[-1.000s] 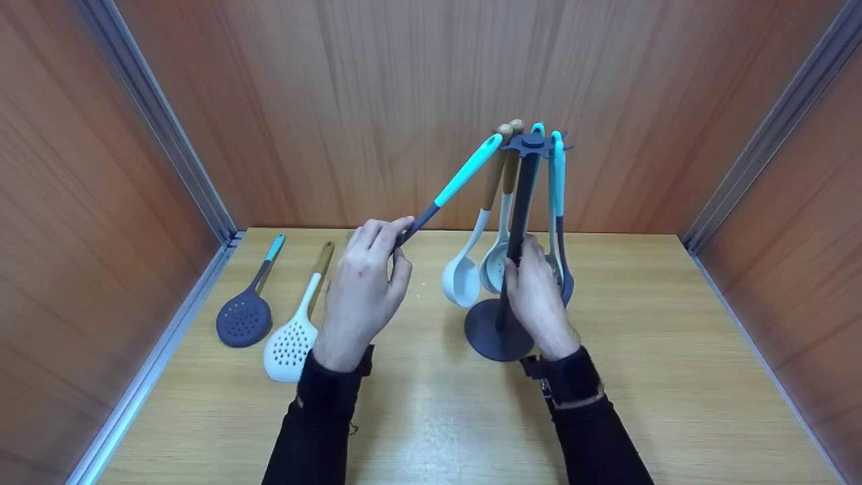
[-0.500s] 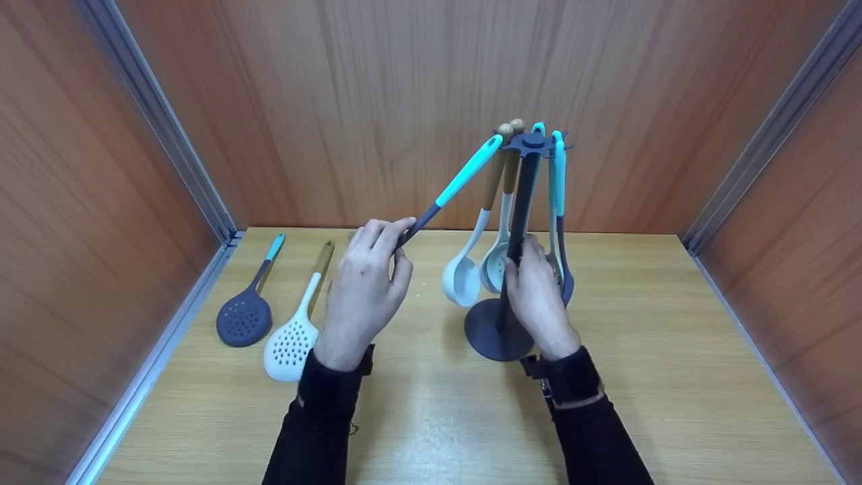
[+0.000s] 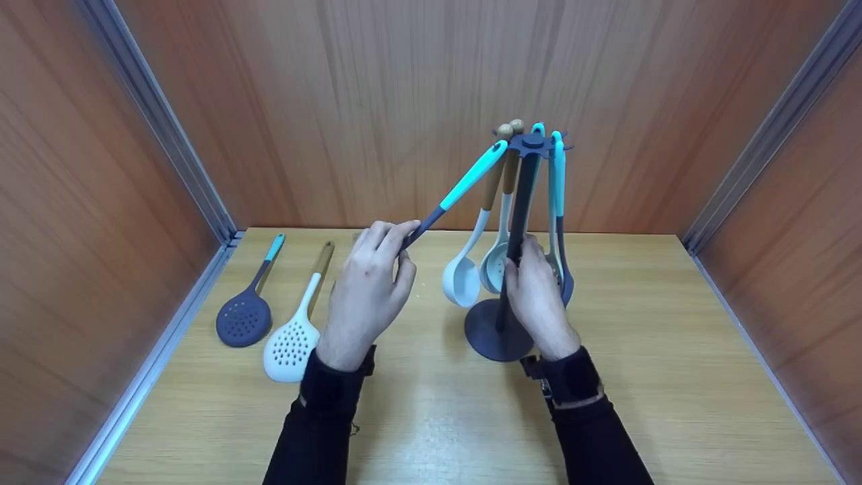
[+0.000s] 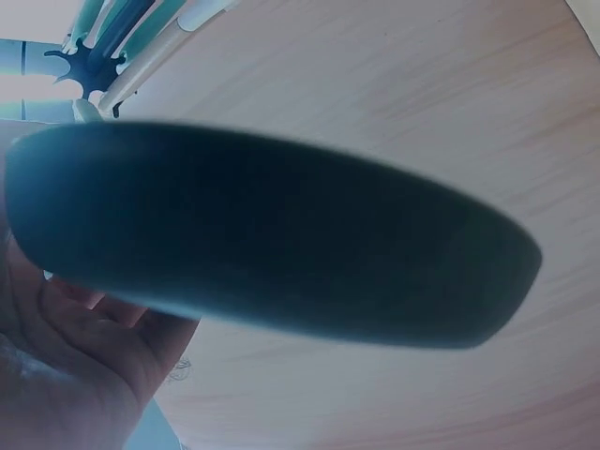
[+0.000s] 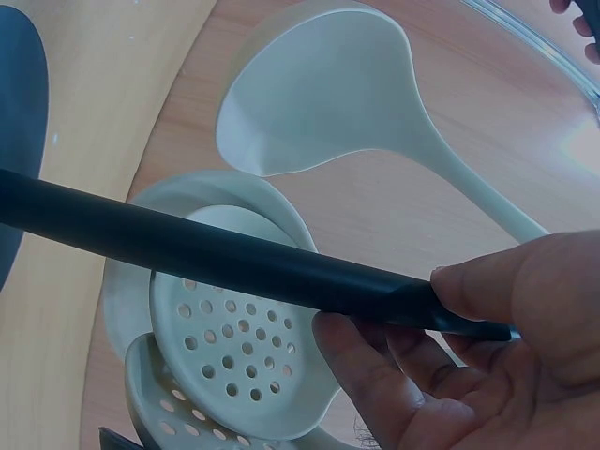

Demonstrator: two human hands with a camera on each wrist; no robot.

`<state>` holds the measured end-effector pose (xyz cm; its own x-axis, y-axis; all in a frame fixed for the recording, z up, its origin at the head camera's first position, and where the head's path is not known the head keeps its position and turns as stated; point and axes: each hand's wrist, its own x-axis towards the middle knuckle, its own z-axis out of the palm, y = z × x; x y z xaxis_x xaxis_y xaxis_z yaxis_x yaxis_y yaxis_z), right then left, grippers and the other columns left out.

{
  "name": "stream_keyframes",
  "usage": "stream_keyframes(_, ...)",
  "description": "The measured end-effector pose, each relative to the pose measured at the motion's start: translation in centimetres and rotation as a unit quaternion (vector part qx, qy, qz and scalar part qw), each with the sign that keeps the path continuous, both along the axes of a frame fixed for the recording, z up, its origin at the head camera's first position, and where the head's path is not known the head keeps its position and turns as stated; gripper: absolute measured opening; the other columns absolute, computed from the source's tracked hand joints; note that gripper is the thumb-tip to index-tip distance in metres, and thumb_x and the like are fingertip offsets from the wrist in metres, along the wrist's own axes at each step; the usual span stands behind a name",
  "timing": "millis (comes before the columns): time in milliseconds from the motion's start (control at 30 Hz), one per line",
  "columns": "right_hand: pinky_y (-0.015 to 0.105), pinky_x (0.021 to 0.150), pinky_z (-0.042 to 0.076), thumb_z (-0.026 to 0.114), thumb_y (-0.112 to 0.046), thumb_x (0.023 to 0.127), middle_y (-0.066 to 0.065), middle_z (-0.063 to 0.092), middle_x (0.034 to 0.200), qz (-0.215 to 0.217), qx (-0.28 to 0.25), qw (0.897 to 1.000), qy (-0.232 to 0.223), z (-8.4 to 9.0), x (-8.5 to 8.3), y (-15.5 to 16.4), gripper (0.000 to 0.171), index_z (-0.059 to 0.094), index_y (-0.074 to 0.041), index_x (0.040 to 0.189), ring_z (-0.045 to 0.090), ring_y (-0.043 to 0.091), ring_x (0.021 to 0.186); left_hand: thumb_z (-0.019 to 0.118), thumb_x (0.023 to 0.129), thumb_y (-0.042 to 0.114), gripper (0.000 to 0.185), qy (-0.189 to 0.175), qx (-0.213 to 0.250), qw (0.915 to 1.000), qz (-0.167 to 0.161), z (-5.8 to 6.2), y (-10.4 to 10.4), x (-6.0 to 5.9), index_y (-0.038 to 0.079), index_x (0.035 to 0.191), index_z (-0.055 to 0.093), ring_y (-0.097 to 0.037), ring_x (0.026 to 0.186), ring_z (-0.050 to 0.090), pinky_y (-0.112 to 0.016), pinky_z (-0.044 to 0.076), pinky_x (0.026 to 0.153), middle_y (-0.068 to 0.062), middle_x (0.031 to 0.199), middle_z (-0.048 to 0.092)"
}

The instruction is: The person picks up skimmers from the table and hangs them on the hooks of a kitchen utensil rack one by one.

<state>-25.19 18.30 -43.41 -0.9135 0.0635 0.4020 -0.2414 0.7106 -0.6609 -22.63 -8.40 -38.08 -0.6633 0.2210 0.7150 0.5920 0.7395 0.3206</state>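
Note:
My left hand (image 3: 369,289) pinches the dark shaft of a turquoise-handled kitchen utensil (image 3: 466,185), tilted up to the right. Its handle tip is right at the hooked top (image 3: 533,143) of a dark utensil stand. The left wrist view is largely filled by the utensil's broad dark head (image 4: 262,234), blurred; I cannot tell its kind. With thumb and fingers my right hand (image 3: 537,293) grips the stand's pole (image 5: 187,242). From the stand hang a white ladle (image 3: 462,281) and a white slotted spoon (image 3: 495,268) with wooden handles, plus turquoise-handled utensils (image 3: 559,182), partly hidden by my right hand.
Left of my left hand, a dark skimmer (image 3: 244,319) with a turquoise handle and a white slotted turner (image 3: 291,350) with a wooden handle lie on the wooden table (image 3: 431,417). The stand's round base (image 3: 495,337) rests on it. Wood panels (image 3: 377,101) enclose the back and sides.
My left hand has shifted slightly right, bringing the utensil's handle tip a little right and down, closer to the stand's top. The right hand and the stand stay as they were.

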Motion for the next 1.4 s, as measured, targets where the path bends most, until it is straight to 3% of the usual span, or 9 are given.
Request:
stream_keyframes(733, 0.06, 0.098, 0.069, 0.06, 0.001, 0.119, 0.031, 0.071, 0.134, 0.002, -0.007, 1.0, -0.01, 0.0, -0.1, 0.1, 0.038, 0.053, 0.011, 0.155, 0.078, 0.046, 0.125, 0.068, 0.109, -0.003, 0.046, -0.03, -0.012, 0.999, -0.03, -0.7, 1.0, -0.4, 0.007, 0.154, 0.072, -0.027, 0.105, 0.069, -0.04, 0.067, 0.089, -0.011, 0.121, 0.075)
stream_keyframes(967, 0.059, 0.093, 0.067, 0.059, -0.001, 0.12, 0.032, 0.07, 0.129, 0.005, -0.002, 1.0, -0.006, 0.0, 0.0, 0.1, 0.036, 0.051, 0.013, 0.153, 0.076, 0.046, 0.118, 0.067, 0.11, -0.003, 0.045, -0.025, -0.014, 0.9988, -0.04, -1.2, 1.6, -0.8, 0.008, 0.153, 0.072, -0.026, 0.105, 0.071, -0.042, 0.069, 0.09, -0.011, 0.124, 0.076)
stream_keyframes(1400, 0.058, 0.097, 0.068, 0.059, 0.0, 0.12, 0.031, 0.07, 0.134, 0.007, -0.008, 1.0, -0.019, 0.1, 0.1, 0.1, 0.038, 0.052, 0.011, 0.155, 0.076, 0.044, 0.123, 0.069, 0.111, -0.002, 0.043, -0.044, -0.019, 0.9976, -0.05, -2.0, 2.5, -1.1, 0.008, 0.153, 0.07, -0.028, 0.111, 0.076, -0.043, 0.072, 0.096, -0.011, 0.134, 0.077)
